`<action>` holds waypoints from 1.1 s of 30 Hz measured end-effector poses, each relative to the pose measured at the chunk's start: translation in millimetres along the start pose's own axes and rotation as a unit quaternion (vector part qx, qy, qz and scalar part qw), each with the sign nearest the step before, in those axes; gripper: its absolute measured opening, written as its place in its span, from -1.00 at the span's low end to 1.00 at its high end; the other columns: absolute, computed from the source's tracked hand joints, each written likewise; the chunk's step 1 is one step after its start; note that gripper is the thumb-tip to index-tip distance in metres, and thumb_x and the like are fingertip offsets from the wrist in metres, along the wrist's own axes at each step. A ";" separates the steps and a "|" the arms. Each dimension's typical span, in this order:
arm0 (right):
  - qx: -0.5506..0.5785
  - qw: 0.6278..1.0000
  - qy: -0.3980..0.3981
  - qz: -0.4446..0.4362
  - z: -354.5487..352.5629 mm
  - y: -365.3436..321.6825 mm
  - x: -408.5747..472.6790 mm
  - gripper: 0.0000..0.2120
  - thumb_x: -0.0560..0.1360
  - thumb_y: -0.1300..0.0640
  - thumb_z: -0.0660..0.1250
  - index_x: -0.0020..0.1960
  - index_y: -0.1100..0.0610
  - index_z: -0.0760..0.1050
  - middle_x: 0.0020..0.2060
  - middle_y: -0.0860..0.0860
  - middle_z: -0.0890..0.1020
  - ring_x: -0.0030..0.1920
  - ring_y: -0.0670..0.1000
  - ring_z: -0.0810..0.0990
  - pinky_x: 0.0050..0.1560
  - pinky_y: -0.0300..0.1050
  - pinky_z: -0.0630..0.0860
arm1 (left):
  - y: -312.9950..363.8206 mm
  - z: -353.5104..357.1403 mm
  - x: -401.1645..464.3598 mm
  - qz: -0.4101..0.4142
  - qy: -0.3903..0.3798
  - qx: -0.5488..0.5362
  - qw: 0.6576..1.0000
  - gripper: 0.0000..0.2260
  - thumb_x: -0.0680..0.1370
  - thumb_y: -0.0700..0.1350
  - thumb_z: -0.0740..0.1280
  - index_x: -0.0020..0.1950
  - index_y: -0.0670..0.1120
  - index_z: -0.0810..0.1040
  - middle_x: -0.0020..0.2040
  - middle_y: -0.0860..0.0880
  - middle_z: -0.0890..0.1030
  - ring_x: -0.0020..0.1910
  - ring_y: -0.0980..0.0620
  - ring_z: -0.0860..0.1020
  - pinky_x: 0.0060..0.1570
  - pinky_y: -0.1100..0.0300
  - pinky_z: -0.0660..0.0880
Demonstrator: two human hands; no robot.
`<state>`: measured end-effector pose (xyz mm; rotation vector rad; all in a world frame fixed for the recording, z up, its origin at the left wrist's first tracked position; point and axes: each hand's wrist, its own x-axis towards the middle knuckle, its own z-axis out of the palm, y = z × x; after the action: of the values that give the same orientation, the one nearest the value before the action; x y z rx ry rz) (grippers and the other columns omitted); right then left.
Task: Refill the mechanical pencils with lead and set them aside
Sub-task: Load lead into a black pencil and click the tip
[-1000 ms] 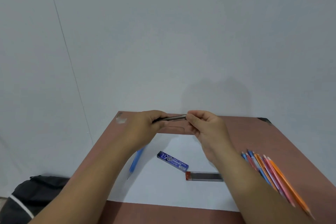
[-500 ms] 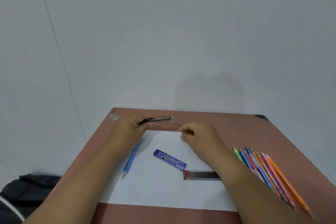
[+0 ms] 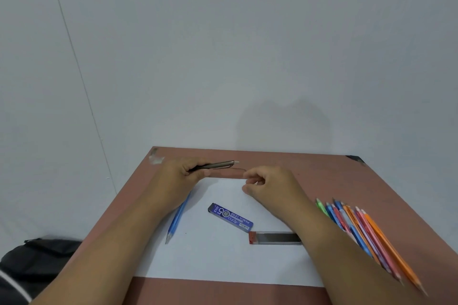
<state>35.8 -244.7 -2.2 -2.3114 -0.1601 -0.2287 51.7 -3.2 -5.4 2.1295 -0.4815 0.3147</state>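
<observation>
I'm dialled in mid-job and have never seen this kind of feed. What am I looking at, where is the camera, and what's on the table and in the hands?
There is no machine: a person's bare hands, filmed by a camera worn on the head, looking down. The left hand grips a dark mechanical pencil. The right hand is curled; whether it pinches anything is unclear. On the white sheet lie a blue mechanical pencil, a blue lead case and a clear lead case. Coloured pencils lie to the right, on the table.

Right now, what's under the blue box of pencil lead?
The blue lead box lies on a white paper sheet, which covers the brown table. Anything directly beneath the box is hidden.
</observation>
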 end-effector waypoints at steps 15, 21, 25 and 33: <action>0.097 0.993 0.064 -0.021 -0.9 -3.7 1.5 -0.92 0.55 0.10 0.44 -0.08 -0.04 0.70 -0.38 -0.27 0.61 -0.35 -0.19 0.52 -0.26 -0.24 0.45 | -8.5 6.5 5.1 0.008 -0.036 0.023 0.999 -0.70 0.61 -0.13 0.37 0.12 0.32 0.65 -0.05 0.23 0.70 -0.09 0.15 0.59 -0.03 0.17 0.48; -0.088 0.994 -0.056 -0.039 -9.9 -5.3 -7.2 -0.92 0.51 0.04 0.44 -0.13 -0.04 0.70 -0.21 -0.20 0.68 -0.19 -0.19 0.61 -0.11 -0.20 0.57 | -8.6 5.2 4.5 0.004 -0.026 0.040 0.999 -0.70 0.61 -0.11 0.38 0.08 0.35 0.65 -0.04 0.25 0.68 -0.05 0.13 0.60 -0.02 0.15 0.51; -0.112 0.988 -0.103 -0.025 -10.1 -6.9 -9.4 -0.92 0.51 0.04 0.46 -0.11 -0.04 0.73 -0.16 -0.21 0.69 -0.14 -0.22 0.62 -0.08 -0.23 0.57 | -4.5 5.7 4.9 0.018 -0.016 0.046 0.999 -0.65 0.59 -0.14 0.41 -0.03 0.40 0.64 -0.09 0.22 0.66 -0.06 0.09 0.59 -0.03 0.08 0.51; 0.003 0.996 0.054 -0.072 -11.6 -9.3 -9.0 -0.87 0.47 0.08 0.53 -0.01 -0.09 0.68 -0.22 -0.17 0.64 -0.17 -0.28 0.53 -0.21 -0.44 0.40 | -0.8 7.9 4.5 0.048 -0.008 0.042 0.998 -0.50 0.57 -0.15 0.44 -0.08 0.56 0.55 -0.11 0.20 0.62 -0.08 0.09 0.56 -0.06 0.16 0.48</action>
<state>24.0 -247.3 10.2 -2.2765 -0.2734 -0.4239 56.4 -10.3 -8.5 2.1949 -0.5897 0.3787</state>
